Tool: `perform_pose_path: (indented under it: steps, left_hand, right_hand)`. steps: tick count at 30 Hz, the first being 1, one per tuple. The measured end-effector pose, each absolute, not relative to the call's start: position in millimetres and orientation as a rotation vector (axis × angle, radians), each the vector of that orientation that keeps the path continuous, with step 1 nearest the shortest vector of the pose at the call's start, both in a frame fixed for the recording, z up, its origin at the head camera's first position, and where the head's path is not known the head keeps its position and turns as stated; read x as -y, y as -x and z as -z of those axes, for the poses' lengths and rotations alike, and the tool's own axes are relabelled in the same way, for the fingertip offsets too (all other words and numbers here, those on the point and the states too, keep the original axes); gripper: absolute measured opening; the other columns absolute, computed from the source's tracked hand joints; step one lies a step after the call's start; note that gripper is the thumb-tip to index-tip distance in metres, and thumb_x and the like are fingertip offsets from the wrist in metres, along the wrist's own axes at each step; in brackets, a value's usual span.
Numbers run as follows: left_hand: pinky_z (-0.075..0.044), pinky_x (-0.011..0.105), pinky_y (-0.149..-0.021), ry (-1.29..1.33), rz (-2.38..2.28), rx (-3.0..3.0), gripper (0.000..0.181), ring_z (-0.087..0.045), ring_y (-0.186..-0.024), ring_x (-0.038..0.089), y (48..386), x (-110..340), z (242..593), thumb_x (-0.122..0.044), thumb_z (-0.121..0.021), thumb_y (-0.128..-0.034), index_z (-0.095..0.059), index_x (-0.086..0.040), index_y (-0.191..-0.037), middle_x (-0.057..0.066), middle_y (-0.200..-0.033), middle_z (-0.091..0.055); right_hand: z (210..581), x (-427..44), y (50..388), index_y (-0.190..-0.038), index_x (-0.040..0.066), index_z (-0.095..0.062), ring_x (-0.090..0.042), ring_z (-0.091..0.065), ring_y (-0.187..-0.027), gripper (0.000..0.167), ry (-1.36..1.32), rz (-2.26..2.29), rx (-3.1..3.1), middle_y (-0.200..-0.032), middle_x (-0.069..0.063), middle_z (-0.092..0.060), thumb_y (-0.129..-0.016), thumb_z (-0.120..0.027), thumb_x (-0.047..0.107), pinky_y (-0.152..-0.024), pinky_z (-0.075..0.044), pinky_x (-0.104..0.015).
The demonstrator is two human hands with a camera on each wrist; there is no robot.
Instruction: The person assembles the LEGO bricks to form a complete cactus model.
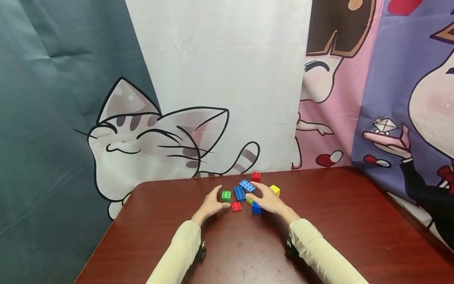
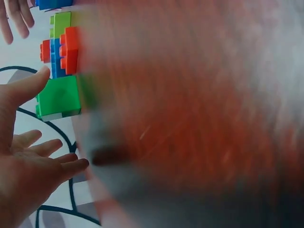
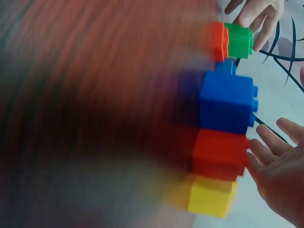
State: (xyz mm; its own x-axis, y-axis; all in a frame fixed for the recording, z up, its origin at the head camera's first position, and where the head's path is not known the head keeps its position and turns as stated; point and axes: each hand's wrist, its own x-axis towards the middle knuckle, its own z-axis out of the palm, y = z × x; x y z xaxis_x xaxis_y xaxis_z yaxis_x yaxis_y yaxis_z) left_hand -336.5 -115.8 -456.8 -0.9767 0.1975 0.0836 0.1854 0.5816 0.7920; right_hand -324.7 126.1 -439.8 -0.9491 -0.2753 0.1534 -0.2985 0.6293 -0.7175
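My left hand (image 1: 211,204) is just left of the green block (image 1: 226,196), thumb and fingers spread around its side. In the left wrist view the green block (image 2: 59,97) shows near the thumb with nothing gripped. My right hand (image 1: 268,200) hovers with spread fingers over the right side of the cluster, by a blue block (image 1: 257,209) and a lime block (image 1: 249,199) that it partly hides. Between the hands lie a small red block (image 1: 236,206), a long blue block (image 1: 239,193) and a lighter blue block (image 1: 247,185) at a slant. Whether the right fingertips touch any block cannot be told.
A red block (image 1: 256,176) stands at the table's back edge, and a yellow block (image 1: 275,190) sits beyond the right hand. The brown wooden table (image 1: 241,252) meets a cartoon-printed curtain (image 1: 220,59) at the back.
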Motion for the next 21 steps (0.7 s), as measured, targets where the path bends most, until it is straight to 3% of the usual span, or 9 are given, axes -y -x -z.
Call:
perform_pose_path:
  steps: [8, 14, 21]
  left_hand:
    - [-0.038, 0.055, -0.11, -0.315, -1.588, -2.71, 0.065, -0.05, -0.128, 0.039, 338, 110, 465, -0.011, -0.074, -0.0831, -0.045, 0.003, -0.14, 0.026, -0.14, -0.052]
    - [-0.038, 0.054, -0.11, -0.264, -1.696, -2.645, 0.062, -0.05, -0.128, 0.039, 341, 110, 471, -0.009, -0.073, -0.0836, -0.048, 0.004, -0.138, 0.026, -0.139, -0.053]
    - [-0.038, 0.054, -0.11, -0.205, -1.769, -2.578, 0.062, -0.05, -0.126, 0.038, 341, 110, 476, -0.01, -0.073, -0.0841, -0.047, 0.004, -0.139, 0.026, -0.136, -0.054]
  right_hand:
    - [441, -107, 332, -0.142, 0.009, -0.049, -0.034, -0.05, -0.132, 0.059, -0.388, -1.324, 2.759, -0.144, -0.014, -0.053, -0.093, -0.062, 0.04, -0.108, -0.041, -0.054]
    - [442, -97, 340, -0.136, 0.006, -0.054, -0.033, -0.06, -0.121, 0.051, -0.38, -1.44, 2.69, -0.134, -0.016, -0.061, -0.093, -0.064, 0.032, -0.102, -0.048, -0.048]
    - [446, -92, 349, -0.131, 0.003, -0.057, -0.033, -0.061, -0.118, 0.044, -0.333, -1.449, 2.693, -0.129, -0.018, -0.063, -0.094, -0.064, 0.024, -0.102, -0.049, -0.048]
